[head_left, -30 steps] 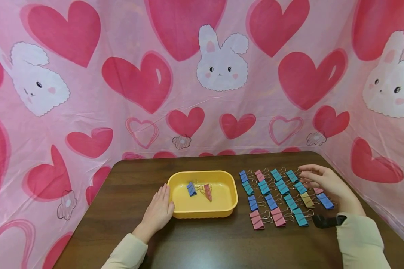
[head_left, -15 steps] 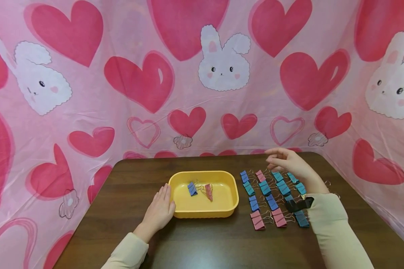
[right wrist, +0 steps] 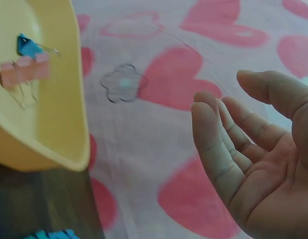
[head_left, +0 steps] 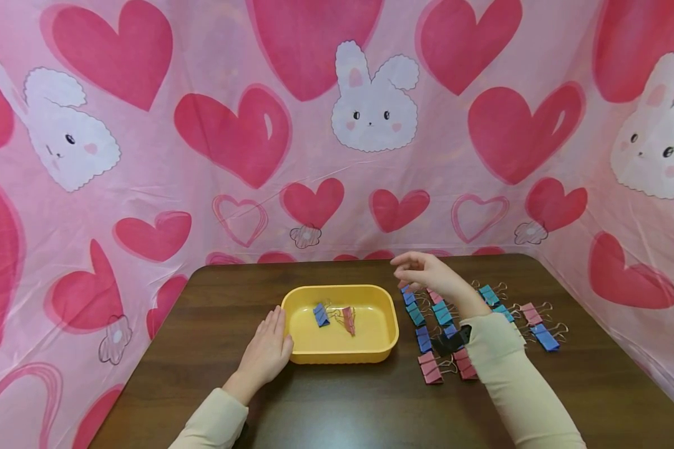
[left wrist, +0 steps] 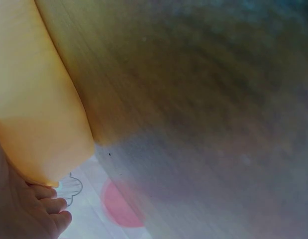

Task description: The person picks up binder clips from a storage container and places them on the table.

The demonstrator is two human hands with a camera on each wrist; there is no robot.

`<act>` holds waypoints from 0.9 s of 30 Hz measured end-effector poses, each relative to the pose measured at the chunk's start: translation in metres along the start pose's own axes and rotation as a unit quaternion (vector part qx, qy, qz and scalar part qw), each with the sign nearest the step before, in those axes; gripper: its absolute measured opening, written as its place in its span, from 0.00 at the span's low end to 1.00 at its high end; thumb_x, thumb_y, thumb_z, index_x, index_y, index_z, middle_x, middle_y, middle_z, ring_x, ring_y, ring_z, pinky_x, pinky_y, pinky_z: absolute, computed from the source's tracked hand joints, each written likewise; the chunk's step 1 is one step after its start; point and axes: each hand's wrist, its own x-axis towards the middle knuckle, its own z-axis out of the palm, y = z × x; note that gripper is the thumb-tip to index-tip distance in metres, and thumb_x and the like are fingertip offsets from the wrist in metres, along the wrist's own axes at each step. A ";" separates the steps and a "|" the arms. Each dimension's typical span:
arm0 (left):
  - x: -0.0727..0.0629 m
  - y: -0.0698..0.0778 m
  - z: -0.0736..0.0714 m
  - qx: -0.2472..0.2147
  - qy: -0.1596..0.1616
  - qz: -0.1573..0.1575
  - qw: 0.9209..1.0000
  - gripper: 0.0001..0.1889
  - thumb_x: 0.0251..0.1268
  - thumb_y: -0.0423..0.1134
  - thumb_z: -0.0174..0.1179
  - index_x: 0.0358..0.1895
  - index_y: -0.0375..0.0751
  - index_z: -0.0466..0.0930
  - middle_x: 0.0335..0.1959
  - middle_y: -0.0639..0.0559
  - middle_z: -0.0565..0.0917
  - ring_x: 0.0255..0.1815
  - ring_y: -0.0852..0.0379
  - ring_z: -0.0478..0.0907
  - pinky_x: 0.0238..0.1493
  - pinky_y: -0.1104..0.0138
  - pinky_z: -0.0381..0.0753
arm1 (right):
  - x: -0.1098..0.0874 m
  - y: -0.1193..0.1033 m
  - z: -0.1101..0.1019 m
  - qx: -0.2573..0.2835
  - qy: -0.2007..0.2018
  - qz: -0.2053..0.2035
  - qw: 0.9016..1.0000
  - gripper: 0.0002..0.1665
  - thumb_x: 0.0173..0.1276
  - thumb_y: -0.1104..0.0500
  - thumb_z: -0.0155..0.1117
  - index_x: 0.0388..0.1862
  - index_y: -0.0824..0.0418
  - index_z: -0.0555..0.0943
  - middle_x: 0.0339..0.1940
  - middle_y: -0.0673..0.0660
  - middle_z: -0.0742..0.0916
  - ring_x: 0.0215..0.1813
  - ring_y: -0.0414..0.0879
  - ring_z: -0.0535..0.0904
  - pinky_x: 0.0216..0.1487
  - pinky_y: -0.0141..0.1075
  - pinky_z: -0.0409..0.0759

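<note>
In the head view, a yellow plastic tray [head_left: 342, 358] holds a blue binder clip [head_left: 321, 315] and a pink binder clip [head_left: 349, 320]. My left hand [head_left: 263, 346] rests against the tray's left side with its fingers straight; the left wrist view shows the fingers beside the yellow wall. My right hand [head_left: 435, 277] is raised over the far left part of the rows of binder clips, right of the tray. Its thumb and fingers are apart with nothing between them, as the right wrist view shows. The right forearm hides some of the clips.
Several blue, teal and pink binder clips lie in rows on the dark wooden table [head_left: 326, 405]. A blue clip [head_left: 545, 337] and a pink clip [head_left: 531, 313] lie at their right end. A pink cloth [head_left: 365, 174] with hearts and rabbits hangs behind the table.
My right hand has swept left across the clips from their right end toward the tray, uncovering the rightmost clips. The left hand and the tray's contents look unchanged.
</note>
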 end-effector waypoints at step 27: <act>0.000 -0.001 0.003 0.013 0.014 0.016 1.000 0.30 0.67 0.40 0.45 0.66 0.22 0.55 0.67 0.31 0.57 0.67 0.38 0.54 0.65 0.51 0.53 | 0.042 0.039 0.078 0.016 -0.054 0.070 0.996 0.22 0.64 0.65 0.58 0.54 0.76 0.70 0.39 0.60 0.78 0.36 0.56 0.81 0.35 0.42 0.82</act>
